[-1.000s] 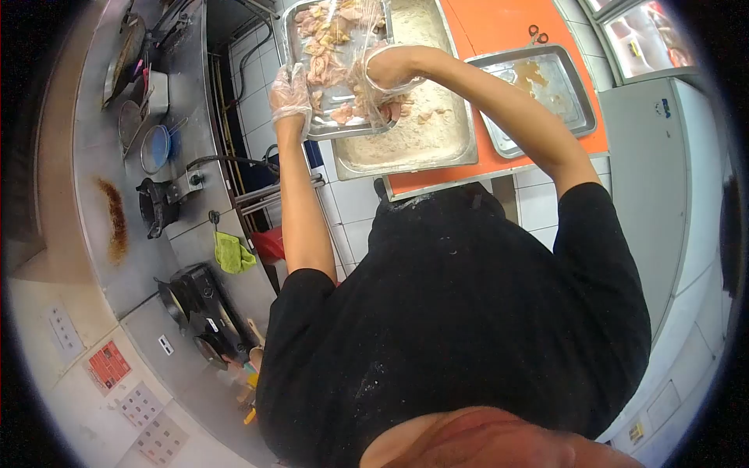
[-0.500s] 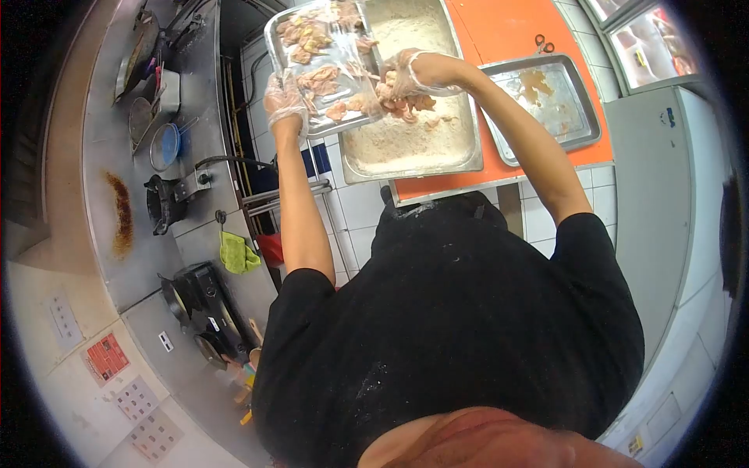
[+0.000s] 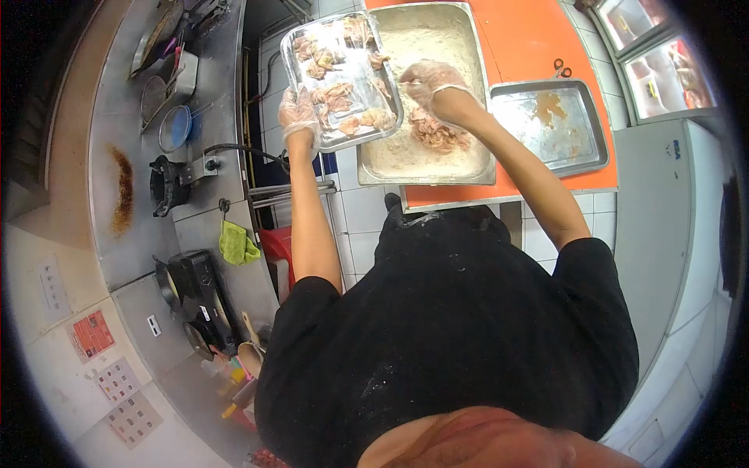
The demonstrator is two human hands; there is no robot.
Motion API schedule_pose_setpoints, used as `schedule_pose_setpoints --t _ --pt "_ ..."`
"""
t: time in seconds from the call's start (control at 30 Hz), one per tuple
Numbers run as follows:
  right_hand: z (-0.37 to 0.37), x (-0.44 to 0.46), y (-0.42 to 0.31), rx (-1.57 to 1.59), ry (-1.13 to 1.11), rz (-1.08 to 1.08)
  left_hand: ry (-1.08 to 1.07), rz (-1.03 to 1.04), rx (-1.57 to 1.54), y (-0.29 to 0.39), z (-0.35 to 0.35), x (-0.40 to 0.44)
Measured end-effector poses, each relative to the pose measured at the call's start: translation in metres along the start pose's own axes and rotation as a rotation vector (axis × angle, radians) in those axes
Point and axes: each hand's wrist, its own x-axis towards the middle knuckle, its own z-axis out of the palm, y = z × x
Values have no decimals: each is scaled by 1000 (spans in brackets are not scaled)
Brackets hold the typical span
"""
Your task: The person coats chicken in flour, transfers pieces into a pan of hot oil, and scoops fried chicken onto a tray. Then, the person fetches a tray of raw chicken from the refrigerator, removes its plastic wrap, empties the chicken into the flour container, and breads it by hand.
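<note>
My left hand, in a clear plastic glove, grips the left edge of a shiny metal tray. Pieces of raw meat, perhaps chicken, lie spread over that tray, which is held tilted against the side of a deeper pan. This deep metal pan holds pale flour. Over the flour is my right hand, also gloved, its fingers loosely bent and slightly blurred, with nothing visible in them. A heap of raw meat pieces rests on the flour just below my right wrist.
On the orange table are a second shallow metal tray with brownish liquid and a pair of scissors. Along the left runs a steel counter with a burner, a blue strainer and a green cloth.
Meat that my right hand was pushing off the tray's edge now lies in the flour. My right hand has moved off the meat, and the tray has shifted slightly right and down in view.
</note>
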Motion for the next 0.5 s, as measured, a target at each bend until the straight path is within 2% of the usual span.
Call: schedule_pose_setpoints --t 0.1,0.13,0.2,0.23,0.27,0.4,0.43,0.47,0.5 --pt "-5 14 -40 -389 -39 -112 -46 -33 -38 -4 0 0" --pt "36 32 -1 -467 195 -271 -55 -33 -41 0 2 -4" --pt "71 48 32 -513 206 -383 -51 25 -44 -2 7 -1" --pt "55 54 10 -537 214 -444 -66 -12 -113 16 8 -5" --pt "38 45 -7 -721 -102 -375 -82 -52 -180 31 8 -17" --pt "42 30 -5 -483 -160 -649 -101 -156 -397 42 11 -21" --pt "43 31 -11 -503 -135 -666 -99 -209 -454 44 10 -23" --pt "40 29 -16 -523 -105 -681 -108 -53 -331 21 12 -17" --pt "31 29 -26 -550 -65 -696 -188 -147 -401 16 10 -20"
